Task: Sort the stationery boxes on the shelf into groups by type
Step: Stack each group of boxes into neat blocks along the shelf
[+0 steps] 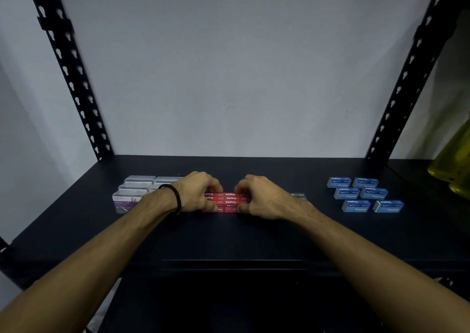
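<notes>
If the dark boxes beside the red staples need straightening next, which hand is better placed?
Right, probably. The right hand grips the red staple boxes directly beside the dark boxes, which peek out past its wrist. The left hand is on the group's far side.

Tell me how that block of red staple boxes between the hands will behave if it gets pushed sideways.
The red staple boxes look like several separate small boxes, so the block may well split or skew unless the left hand and right hand squeeze both ends. They lie flat and low, so they will probably slide on the dark shelf rather than tip.
</notes>
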### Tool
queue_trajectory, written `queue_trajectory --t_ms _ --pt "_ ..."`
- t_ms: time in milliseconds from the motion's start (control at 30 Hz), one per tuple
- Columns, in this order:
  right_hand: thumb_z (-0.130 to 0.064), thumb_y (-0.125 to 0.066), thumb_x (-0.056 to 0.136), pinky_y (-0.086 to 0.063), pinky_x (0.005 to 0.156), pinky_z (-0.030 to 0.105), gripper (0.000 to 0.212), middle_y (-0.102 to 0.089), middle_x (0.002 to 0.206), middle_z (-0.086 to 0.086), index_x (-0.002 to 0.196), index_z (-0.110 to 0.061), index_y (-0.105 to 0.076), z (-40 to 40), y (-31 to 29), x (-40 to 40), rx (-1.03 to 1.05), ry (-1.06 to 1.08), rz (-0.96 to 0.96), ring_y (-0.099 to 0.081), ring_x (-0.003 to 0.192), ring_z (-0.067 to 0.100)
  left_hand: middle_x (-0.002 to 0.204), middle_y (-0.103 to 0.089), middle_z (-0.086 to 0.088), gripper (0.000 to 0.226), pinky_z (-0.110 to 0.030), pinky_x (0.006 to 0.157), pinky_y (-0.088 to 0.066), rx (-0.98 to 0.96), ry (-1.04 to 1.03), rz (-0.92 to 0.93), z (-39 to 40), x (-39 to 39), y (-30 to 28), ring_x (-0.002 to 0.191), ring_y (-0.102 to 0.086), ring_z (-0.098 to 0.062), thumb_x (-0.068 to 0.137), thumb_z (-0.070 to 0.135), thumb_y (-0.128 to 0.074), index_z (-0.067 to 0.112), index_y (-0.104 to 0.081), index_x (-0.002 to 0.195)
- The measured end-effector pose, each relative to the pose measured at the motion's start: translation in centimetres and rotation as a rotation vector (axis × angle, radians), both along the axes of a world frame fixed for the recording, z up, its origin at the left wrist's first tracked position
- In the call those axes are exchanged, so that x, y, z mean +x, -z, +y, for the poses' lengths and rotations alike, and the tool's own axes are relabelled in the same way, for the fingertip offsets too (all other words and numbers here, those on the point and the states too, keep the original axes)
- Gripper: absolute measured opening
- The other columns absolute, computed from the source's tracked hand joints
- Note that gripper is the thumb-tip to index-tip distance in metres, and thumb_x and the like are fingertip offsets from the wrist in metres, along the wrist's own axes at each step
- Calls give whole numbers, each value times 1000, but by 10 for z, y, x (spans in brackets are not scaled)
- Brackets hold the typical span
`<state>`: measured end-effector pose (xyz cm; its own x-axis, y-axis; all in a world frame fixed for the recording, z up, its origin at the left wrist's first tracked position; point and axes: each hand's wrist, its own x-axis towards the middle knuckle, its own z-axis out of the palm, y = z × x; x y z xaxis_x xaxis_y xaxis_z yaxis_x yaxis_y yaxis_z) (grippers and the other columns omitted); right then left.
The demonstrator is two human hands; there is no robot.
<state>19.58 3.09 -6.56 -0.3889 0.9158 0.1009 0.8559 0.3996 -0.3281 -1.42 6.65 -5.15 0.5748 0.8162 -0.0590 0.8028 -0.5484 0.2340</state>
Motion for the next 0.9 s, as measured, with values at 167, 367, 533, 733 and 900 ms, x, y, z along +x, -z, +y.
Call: queue_trajectory --t_ms 167,367,533,733,900 --pt "-40 -74 83 -48 80 26 44 -56 112 -5 119 -19 -61 0 2 -2 21 -2 -2 -55 94 10 112 -63 7 49 -22 80 -46 -8 5 10 2 -1 -2 93 -56 -6 76 38 -77 25 -60 120" --pt "-40 -74 83 -49 80 26 43 -56 112 -5 118 -19 -62 1 4 -3 39 -12 -5 -55 94 11 110 -64 8 49 -18 75 -44 -7 10 20 3 -4 -1 90 -57 -5 75 39 -77 25 -61 119" --pt "-44 -74 82 -50 84 29 49 -54 115 -4 122 -19 -59 1 6 -2 51 -12 -13 -55 98 12 120 -59 5 66 -22 83 -44 -8 -8 39 3 -4 0 97 -52 -6 73 44 -78 24 -53 131" --pt "-54 -69 82 -44 82 26 63 -52 116 -6 133 -20 -55 -5 1 16 110 26 49 -52 98 9 119 -57 10 69 -20 87 -43 65 -8 -176 -2 4 -11 105 -52 -1 72 61 -70 29 -53 131" --pt "-51 -63 87 -46 84 28 48 -55 115 -8 127 -24 -59 -18 -14 63 146 134 60 -54 101 8 106 -67 9 42 -27 86 -52 86 14 -381 -2 60 -19 96 -60 -2 81 50 -67 27 -65 115"
